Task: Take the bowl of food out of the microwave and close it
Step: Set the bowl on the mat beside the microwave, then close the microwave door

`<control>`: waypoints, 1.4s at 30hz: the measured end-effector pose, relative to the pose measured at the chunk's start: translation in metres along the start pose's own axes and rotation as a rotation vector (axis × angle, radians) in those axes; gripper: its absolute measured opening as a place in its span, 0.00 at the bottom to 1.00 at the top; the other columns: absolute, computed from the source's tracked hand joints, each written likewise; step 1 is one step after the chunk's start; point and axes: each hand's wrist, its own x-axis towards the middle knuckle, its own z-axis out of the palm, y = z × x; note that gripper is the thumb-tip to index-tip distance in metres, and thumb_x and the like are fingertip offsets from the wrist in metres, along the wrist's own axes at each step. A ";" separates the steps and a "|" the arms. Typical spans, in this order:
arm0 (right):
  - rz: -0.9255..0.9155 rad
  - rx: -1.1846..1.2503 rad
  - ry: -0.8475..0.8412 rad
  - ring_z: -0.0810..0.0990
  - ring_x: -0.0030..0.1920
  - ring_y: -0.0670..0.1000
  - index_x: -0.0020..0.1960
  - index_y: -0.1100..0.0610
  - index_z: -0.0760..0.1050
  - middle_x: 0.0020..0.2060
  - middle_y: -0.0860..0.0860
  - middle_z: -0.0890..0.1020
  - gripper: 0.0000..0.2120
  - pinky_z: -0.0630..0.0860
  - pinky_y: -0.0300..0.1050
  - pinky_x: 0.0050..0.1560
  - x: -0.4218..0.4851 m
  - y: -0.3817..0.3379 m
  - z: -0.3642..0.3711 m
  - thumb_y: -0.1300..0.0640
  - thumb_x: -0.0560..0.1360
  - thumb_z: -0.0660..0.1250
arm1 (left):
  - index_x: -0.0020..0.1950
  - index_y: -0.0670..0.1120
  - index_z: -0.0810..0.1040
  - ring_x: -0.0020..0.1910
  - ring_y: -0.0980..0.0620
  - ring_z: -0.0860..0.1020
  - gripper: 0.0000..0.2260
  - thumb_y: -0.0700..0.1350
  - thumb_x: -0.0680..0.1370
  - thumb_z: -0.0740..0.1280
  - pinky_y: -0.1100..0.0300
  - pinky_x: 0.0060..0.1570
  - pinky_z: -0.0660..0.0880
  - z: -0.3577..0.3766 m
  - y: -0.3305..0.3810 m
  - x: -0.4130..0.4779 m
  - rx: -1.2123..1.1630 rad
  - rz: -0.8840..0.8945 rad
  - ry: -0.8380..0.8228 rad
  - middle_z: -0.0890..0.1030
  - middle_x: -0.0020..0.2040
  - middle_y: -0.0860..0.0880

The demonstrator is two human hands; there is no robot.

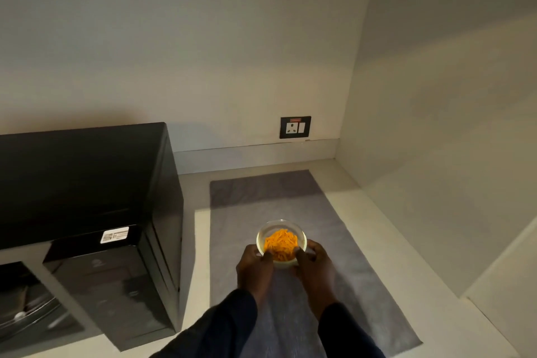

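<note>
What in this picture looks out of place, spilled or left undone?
Nothing is spilled: the orange food sits inside the bowl, held by the left hand and right hand over the grey mat. Only the microwave stands out: its door swings open toward the camera.

Bowl (281,238) on mat (293,299), between my hands; microwave (87,197) left on table (377,241); socket (295,127) behind.
</note>
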 end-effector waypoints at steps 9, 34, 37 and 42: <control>-0.043 -0.174 -0.029 0.85 0.49 0.53 0.53 0.52 0.81 0.46 0.52 0.87 0.09 0.81 0.61 0.55 0.015 0.007 0.011 0.50 0.77 0.68 | 0.63 0.44 0.79 0.58 0.41 0.82 0.13 0.48 0.82 0.64 0.45 0.63 0.77 0.000 -0.003 0.027 0.068 0.061 -0.091 0.84 0.59 0.41; -0.738 -0.369 -0.046 0.75 0.60 0.46 0.75 0.53 0.67 0.67 0.50 0.74 0.27 0.74 0.35 0.58 -0.195 -0.112 0.063 0.50 0.78 0.68 | 0.31 0.57 0.76 0.34 0.61 0.78 0.15 0.50 0.78 0.66 0.71 0.32 0.68 -0.195 0.035 -0.109 0.578 0.446 -0.441 0.78 0.34 0.56; -0.869 -0.412 -0.078 0.71 0.67 0.43 0.76 0.50 0.64 0.69 0.49 0.72 0.27 0.73 0.39 0.63 -0.225 -0.136 0.092 0.46 0.79 0.65 | 0.31 0.69 0.77 0.31 0.72 0.76 0.19 0.49 0.79 0.66 0.76 0.29 0.69 -0.251 0.047 -0.130 0.663 0.530 -0.457 0.79 0.29 0.62; -0.995 -0.498 -0.150 0.68 0.73 0.49 0.77 0.50 0.62 0.73 0.51 0.70 0.29 0.69 0.43 0.71 -0.267 -0.163 0.142 0.45 0.79 0.66 | 0.37 0.49 0.78 0.36 0.55 0.78 0.10 0.52 0.76 0.67 0.60 0.36 0.73 -0.351 0.054 -0.153 0.808 0.578 -0.284 0.80 0.36 0.51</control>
